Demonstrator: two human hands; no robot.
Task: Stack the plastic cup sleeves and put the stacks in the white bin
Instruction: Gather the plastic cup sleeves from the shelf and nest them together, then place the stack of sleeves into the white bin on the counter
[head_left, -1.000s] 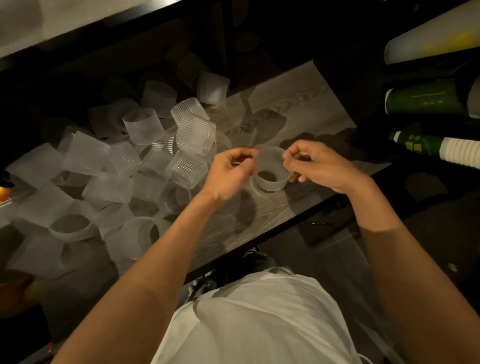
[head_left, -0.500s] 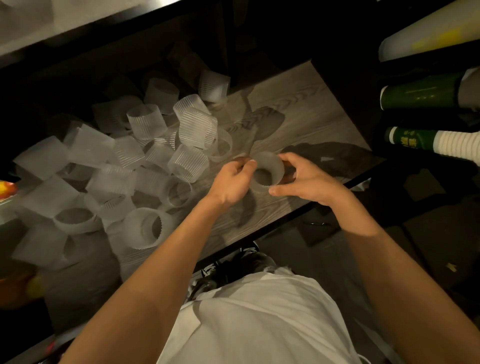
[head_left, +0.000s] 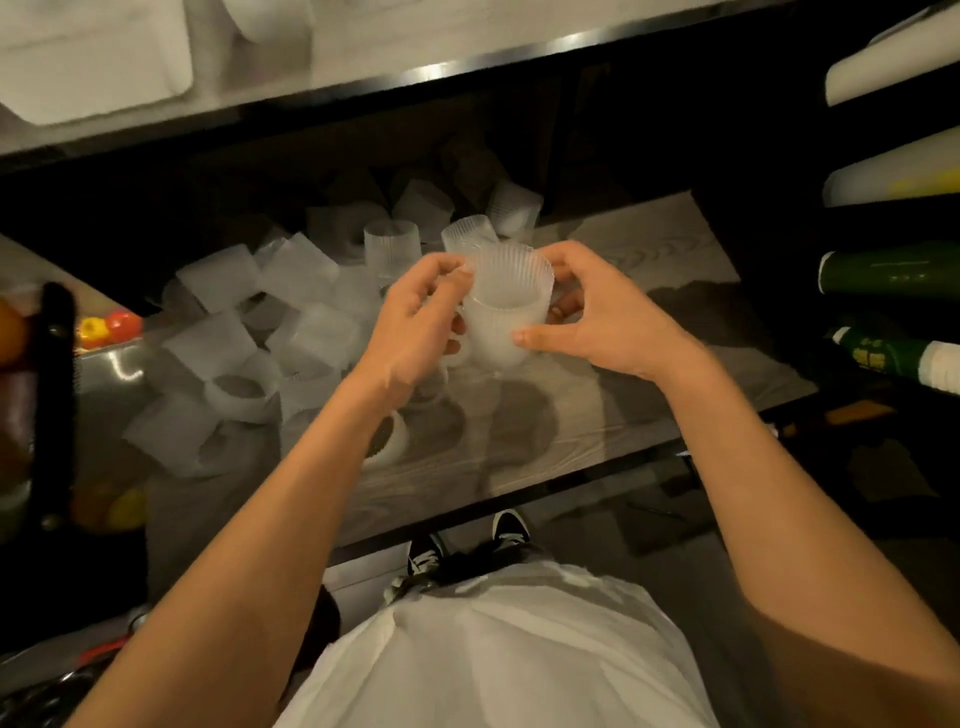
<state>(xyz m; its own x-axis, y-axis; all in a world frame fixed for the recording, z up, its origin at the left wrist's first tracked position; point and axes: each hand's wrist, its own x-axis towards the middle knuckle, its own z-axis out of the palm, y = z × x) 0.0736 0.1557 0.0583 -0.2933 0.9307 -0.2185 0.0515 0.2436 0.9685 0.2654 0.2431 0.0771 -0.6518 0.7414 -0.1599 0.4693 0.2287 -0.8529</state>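
Note:
A stack of ribbed translucent plastic cup sleeves (head_left: 506, 306) is lifted above the wooden table (head_left: 649, 405), held between both hands. My left hand (head_left: 415, 322) grips its left side with curled fingers. My right hand (head_left: 597, 317) holds the right side, thumb pressed on the lower front. A heap of several loose sleeves (head_left: 291, 332) lies on the table to the left and behind. A white bin (head_left: 93, 57) shows blurred at the top left on a higher surface.
A dark shelf edge (head_left: 467, 78) runs above the table. Rolls and tubes (head_left: 893, 270) lie on racks at the right. A black frame (head_left: 54, 405) and red and yellow items (head_left: 109, 327) sit at the left. My shoes (head_left: 467, 545) stand below the table's front edge.
Both hands have raised the sleeve stack off the table and tilted it more upright. The view has swung upward, bringing the upper surface and white bin into sight.

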